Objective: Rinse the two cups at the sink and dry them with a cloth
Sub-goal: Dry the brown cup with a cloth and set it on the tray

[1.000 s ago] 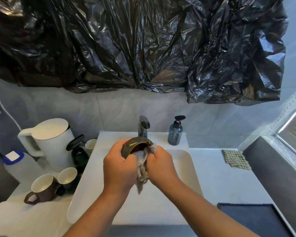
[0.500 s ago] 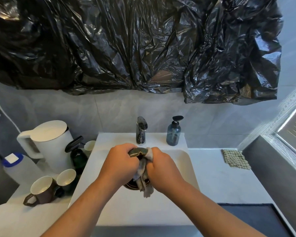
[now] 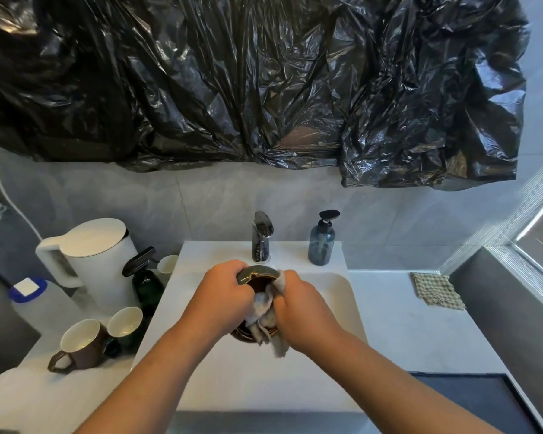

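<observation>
Sink (image 3: 342, 296) | left hand (image 3: 224, 300) grips cup (image 3: 256, 274) | right hand (image 3: 301, 311) pinches cloth (image 3: 262, 306)

readable text: none; brands, numbers: none | white patch (image 3: 28, 286) on blue jug cap (image 3: 14, 295): illegible

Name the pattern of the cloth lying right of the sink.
The cloth is a green-and-cream check; head view.

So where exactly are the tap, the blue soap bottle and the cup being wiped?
tap (image 3: 261, 242), head view, on its upright chrome body.
blue soap bottle (image 3: 321, 249), head view, on its rounded belly below the pump.
cup (image 3: 257, 271), head view, on the far side of its greenish rim.
</observation>
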Action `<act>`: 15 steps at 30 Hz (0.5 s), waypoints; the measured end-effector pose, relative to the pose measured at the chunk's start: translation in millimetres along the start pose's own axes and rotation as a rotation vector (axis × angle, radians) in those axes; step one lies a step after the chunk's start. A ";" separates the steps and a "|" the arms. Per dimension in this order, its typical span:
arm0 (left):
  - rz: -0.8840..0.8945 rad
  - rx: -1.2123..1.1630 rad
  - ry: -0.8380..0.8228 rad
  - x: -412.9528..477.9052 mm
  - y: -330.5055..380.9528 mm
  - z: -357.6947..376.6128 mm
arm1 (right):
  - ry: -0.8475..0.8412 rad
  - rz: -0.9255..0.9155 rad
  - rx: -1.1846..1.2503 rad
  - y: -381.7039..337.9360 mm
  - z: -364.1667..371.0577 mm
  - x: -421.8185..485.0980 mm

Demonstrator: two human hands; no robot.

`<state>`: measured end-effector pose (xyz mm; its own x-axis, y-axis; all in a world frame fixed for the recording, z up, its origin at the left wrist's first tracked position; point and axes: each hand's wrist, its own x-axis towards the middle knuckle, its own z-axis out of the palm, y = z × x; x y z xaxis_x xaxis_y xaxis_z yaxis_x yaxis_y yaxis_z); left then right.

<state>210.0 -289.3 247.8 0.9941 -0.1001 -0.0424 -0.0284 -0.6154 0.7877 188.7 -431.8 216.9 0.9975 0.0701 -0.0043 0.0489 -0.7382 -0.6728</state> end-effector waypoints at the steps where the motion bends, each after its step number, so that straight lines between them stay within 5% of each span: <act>1: 0.023 0.051 -0.031 0.0 3.2 -1.9 | -0.016 -0.037 -0.017 -1.7 -2.8 -0.8; 7: 0.081 -0.135 0.149 -13.2 3.4 10.7 | 0.082 -0.022 0.078 -8.7 -8.8 -2.2; 12: 0.057 -0.345 0.426 -15.5 10.8 25.0 | 0.199 0.292 0.452 -10.9 17.5 2.1; 15: 0.035 -0.270 0.351 -13.6 13.4 23.0 | 0.169 0.384 0.586 -9.9 21.2 1.3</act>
<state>193.7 -314.2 244.8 0.9697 0.1829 0.1617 -0.0807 -0.3850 0.9194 188.4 -410.2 207.9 0.9355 -0.2620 -0.2372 -0.2942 -0.2054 -0.9334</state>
